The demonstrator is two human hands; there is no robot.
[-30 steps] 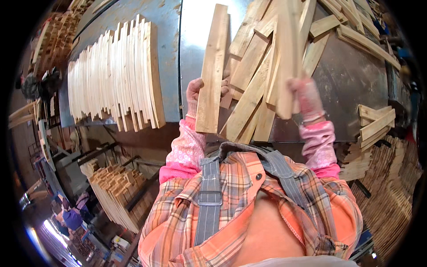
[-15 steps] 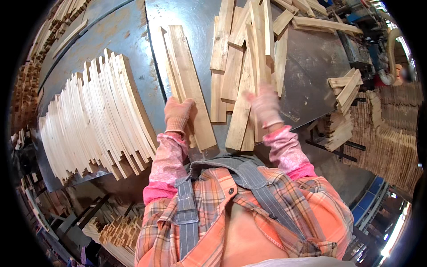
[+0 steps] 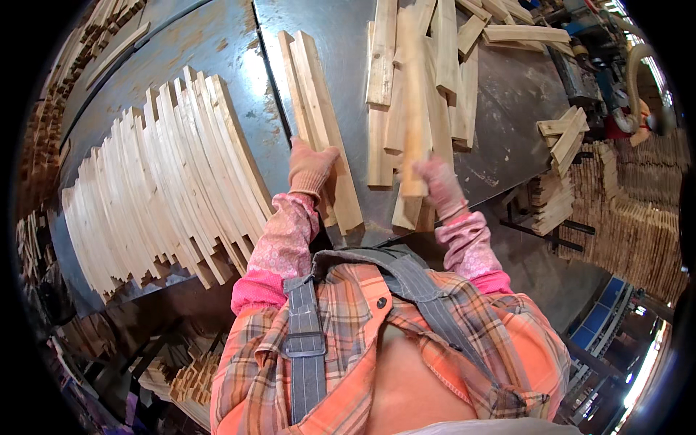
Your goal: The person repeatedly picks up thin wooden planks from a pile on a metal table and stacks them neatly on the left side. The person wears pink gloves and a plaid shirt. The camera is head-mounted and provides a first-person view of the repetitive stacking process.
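Observation:
Two pale wooden strips (image 3: 324, 109) lie side by side on the metal table in front of me. My left hand (image 3: 312, 168), in a knitted glove, is closed around them toward their near end. My right hand (image 3: 441, 188), also gloved, grips the near end of another wooden strip (image 3: 415, 109), which is blurred by motion. That strip is over a loose pile of wooden strips (image 3: 380, 65) on the right half of the table. Left of my left hand stands a tight row of light wooden strips (image 3: 163, 174) set on edge, their ends uneven.
The metal table (image 3: 507, 123) has a dark seam left of my left hand. A small stack of wood pieces (image 3: 565, 141) sits at its right edge, beside machinery (image 3: 580, 80). Large wood stacks (image 3: 638, 196) stand farther right, and more wood (image 3: 192, 380) lies below at left.
My right hand, blurred over the loose pile before, now has a strip in its grip. My left hand stays on its strips. The whole view has shifted slightly.

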